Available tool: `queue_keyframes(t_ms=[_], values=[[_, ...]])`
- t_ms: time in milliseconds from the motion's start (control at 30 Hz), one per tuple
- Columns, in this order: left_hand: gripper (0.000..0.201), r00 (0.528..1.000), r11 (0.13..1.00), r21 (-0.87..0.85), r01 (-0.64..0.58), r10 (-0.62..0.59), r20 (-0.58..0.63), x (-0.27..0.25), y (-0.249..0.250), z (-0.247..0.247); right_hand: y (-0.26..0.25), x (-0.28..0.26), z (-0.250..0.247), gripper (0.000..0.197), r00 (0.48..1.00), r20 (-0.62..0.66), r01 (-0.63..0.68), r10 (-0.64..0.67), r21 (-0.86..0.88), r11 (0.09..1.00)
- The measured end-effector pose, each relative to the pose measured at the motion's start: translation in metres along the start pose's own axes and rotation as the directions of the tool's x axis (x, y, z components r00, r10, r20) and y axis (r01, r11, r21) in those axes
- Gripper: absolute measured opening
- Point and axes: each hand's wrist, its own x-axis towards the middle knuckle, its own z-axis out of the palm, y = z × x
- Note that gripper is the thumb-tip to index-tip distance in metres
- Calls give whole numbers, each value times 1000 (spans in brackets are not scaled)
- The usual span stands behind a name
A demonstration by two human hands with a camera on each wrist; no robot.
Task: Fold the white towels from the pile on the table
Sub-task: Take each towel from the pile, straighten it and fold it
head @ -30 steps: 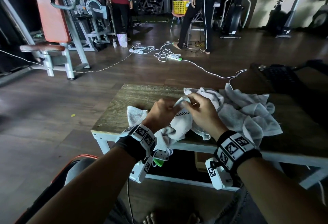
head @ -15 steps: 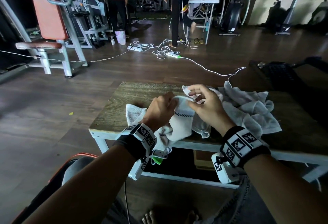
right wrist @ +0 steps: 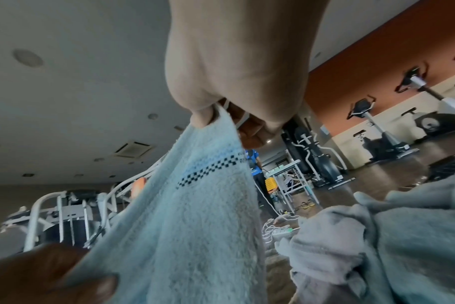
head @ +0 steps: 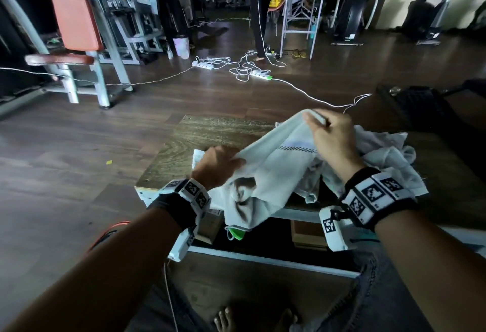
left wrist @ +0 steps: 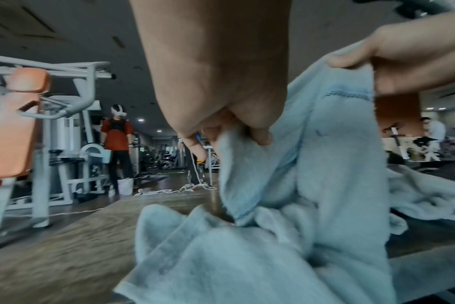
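Observation:
A white towel [head: 273, 163] with a black checkered stripe hangs stretched between both hands above the wooden table [head: 200, 134]. My left hand [head: 218, 166] grips its near left edge low over the table; its curled fingers [left wrist: 257, 135] pinch the cloth. My right hand [head: 331, 137] is raised at the far side and pinches an upper corner, seen up close as the towel [right wrist: 195, 205] hanging from my fingers [right wrist: 203, 119]. The pile of crumpled white towels [head: 386, 158] lies on the table to the right, partly hidden behind my right hand.
Another white towel [head: 197, 155] peeks out on the table by my left hand. A dark object [head: 420, 105] sits at the far right. White cables and power strips [head: 252, 73] lie on the floor beyond, with gym machines [head: 86, 29] and two standing people behind.
My hands have moved apart: the right hand has lifted up and to the right with a corner, spreading the towel open. The left hand has kept its grip near the table's front.

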Motion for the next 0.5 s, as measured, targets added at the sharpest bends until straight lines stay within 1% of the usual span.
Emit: queue_keyframes(t_ms=[33,100,167,200,233,300,333,367,400,433,467,500], values=[[21,999,1000,-8,23,-23,-40,-1,-6,-6,3,5,-3,20,1000,-25,-12,12,2,1000],[26,991,999,-39,1,-6,-130,0,-14,-22,10,10,-6,25,999,-32,-20,19,-5,1000],[20,976,997,-64,-48,33,-216,4,-17,-37,15,10,-5,25,999,-36,-39,38,-42,998],[16,968,996,-67,-50,31,-250,6,-16,-44,17,10,-4,24,997,-49,-59,56,-67,996],[13,960,996,-73,-43,21,-281,9,-16,-50,22,8,-1,24,995,-59,-82,76,-89,993],[7,942,997,-81,-2,-25,-334,10,-18,-58,34,5,6,25,991,-39,-128,125,-104,986],[8,938,996,-89,21,-50,-344,10,-18,-60,41,2,10,26,989,4,-144,145,-125,982],[10,938,996,-74,44,-67,-341,10,-21,-59,49,-1,15,28,989,53,-127,137,-159,979],[14,943,995,-62,77,-93,-319,8,-24,-57,59,-4,20,28,984,117,-112,136,-187,976],[18,952,992,-80,98,-117,-281,8,-30,-53,68,-7,25,26,966,201,-118,161,-207,971],[22,963,986,-103,134,-154,-222,8,-36,-49,72,-12,30,21,929,302,-154,213,-205,967],[22,971,983,-90,161,-174,-165,6,-44,-43,73,-18,34,17,880,404,-180,249,-202,963]])
